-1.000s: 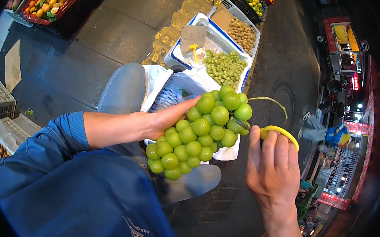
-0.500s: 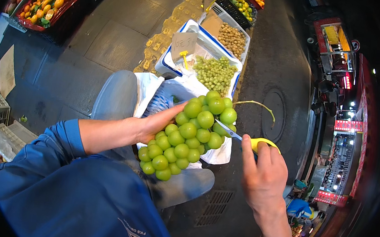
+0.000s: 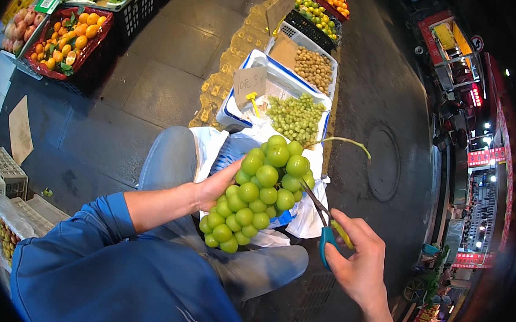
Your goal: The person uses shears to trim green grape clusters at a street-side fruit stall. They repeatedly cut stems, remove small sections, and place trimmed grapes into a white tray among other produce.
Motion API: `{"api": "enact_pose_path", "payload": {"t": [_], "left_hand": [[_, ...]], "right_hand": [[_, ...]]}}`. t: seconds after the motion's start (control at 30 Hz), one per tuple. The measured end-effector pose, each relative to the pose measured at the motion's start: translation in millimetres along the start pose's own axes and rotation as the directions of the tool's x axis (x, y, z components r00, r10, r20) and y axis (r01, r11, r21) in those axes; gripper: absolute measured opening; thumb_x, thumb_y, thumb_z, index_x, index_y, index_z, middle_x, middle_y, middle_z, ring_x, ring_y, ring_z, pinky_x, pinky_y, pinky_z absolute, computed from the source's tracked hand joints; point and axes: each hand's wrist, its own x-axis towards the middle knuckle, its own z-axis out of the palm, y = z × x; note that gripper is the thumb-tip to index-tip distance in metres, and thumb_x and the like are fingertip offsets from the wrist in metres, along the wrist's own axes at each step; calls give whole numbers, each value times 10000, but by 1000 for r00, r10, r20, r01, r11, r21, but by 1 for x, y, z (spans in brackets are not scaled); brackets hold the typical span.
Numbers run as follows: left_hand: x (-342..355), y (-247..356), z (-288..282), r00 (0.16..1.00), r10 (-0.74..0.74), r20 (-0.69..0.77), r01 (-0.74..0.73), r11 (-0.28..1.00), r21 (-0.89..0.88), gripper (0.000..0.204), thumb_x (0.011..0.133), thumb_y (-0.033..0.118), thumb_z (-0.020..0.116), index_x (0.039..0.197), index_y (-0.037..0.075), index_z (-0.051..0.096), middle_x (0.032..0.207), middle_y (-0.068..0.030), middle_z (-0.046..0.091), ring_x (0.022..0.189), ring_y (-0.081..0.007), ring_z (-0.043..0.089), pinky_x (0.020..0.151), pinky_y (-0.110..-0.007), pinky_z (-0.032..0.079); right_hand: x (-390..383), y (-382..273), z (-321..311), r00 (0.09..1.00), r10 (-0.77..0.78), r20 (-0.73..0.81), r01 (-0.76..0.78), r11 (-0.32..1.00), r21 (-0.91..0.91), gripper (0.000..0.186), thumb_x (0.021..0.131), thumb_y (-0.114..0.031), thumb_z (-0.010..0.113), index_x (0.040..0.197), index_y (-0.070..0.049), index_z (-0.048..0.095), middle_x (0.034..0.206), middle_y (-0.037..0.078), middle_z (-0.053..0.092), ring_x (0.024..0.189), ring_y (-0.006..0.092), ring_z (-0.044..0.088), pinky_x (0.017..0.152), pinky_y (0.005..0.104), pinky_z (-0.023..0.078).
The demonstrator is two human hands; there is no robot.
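A large bunch of green grapes (image 3: 248, 200) is held up over my lap, its long curved stem reaching out to the right at the top. My left hand (image 3: 218, 185) supports it from behind on the left side, with most of the fingers hidden by the grapes. In my right hand (image 3: 357, 258) is a pair of scissors (image 3: 328, 234) with one teal and one yellow handle. Their blades are parted a little, and the tips go in among the grapes on the upper right side of the bunch.
Beyond my knees stands a white crate (image 3: 257, 60) of small green grapes (image 3: 295, 116) with a cardboard sign (image 3: 250, 87). Behind it are a crate of small brown fruit (image 3: 315, 69) and citrus (image 3: 313, 18). A red-lined basket of oranges (image 3: 69, 40) stands far left. Plastic crates (image 3: 3, 166) lie left.
The scissors have turned and their blades have parted, the tips now in among the grapes. My right hand has rolled and dropped slightly. The bunch has turned a little in my left hand.
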Motion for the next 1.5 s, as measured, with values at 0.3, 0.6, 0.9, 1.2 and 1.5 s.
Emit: {"api": "enact_pose_path", "payload": {"t": [0.3, 0.6, 0.9, 1.2, 1.5], "left_hand": [[-2, 3, 5, 998, 61, 13, -61, 998, 25, 784, 1011, 689, 298, 1545, 118, 354, 1513, -141, 463, 1330, -277, 528, 1112, -423, 450], [13, 35, 12, 965, 200, 169, -174, 972, -155, 790, 1001, 694, 282, 1492, 90, 422, 1448, -160, 526, 1256, -311, 585, 1045, -479, 503], [24, 59, 41, 907, 420, 8, -420, 907, -27, 853, 979, 748, 242, 1485, 84, 419, 1436, -168, 524, 1263, -315, 583, 1058, -506, 496], [42, 58, 67, 631, 746, -215, -749, 657, 82, 766, 968, 727, 392, 1427, 119, 473, 1397, -100, 541, 1252, -273, 565, 1068, -464, 481], [41, 61, 80, 388, 881, -272, -872, 446, 200, 732, 1012, 681, 335, 1512, 148, 382, 1503, -55, 448, 1360, -248, 466, 1148, -408, 382]], "right_hand": [[-6, 34, 41, 972, 216, -97, -134, 839, 527, 505, 871, 53, 654, 1369, 27, 575, 997, 102, 679, 808, 113, 614, 765, 260, 530], [-21, 65, 115, 916, 334, -220, 48, 452, 891, 538, 948, -22, 661, 1441, 48, 455, 1113, 192, 687, 828, 133, 654, 795, 285, 559], [-9, 38, 210, 834, 452, -317, 237, 226, 945, 448, 831, 48, 684, 1235, -5, 497, 1067, 123, 619, 1006, 202, 599, 950, 337, 474], [23, 3, 205, 669, 325, -668, 254, 745, 617, 358, 797, 3, 806, 1125, 16, 664, 746, 18, 562, 664, 103, 518, 658, 257, 461], [59, -7, 192, 547, 122, -828, 238, 926, 293, 434, 729, 6, 848, 1125, 29, 672, 724, 73, 515, 646, 227, 511, 581, 350, 428]]}}
